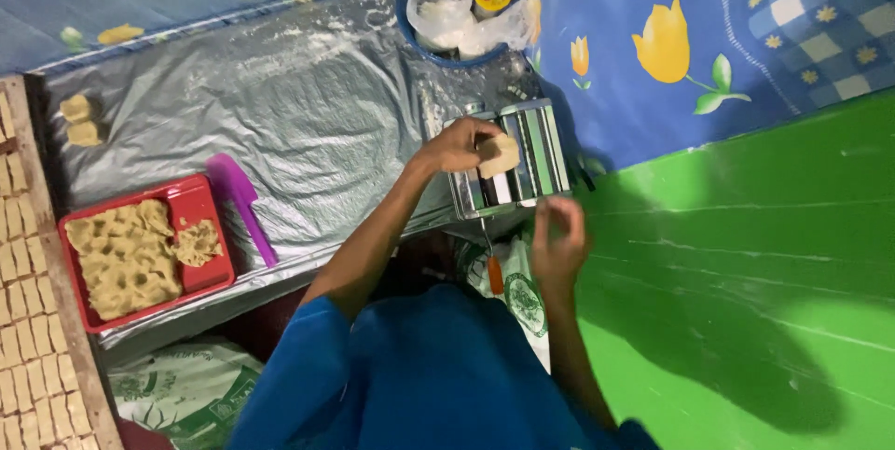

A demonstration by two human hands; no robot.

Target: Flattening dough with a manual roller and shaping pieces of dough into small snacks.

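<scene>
My left hand (459, 145) holds a pale yellow lump of dough (498, 155) on top of a small metal roller machine (522, 159). My right hand (557, 237) is closed just in front of the machine, at its crank side; the handle itself is hidden by the fingers and blur. A red tray (200, 203) at the left holds a large mass of the same dough (126, 254). A purple scraper (239, 200) lies beside the tray.
Silver plastic sheeting (308, 114) covers the work surface. A blue bowl (410, 21) with a plastic bag of flour and a yellow lid stands behind the machine. Two dough pieces (79, 119) lie far left. Rows of cut pieces (23, 319) fill the left edge. Green floor lies right.
</scene>
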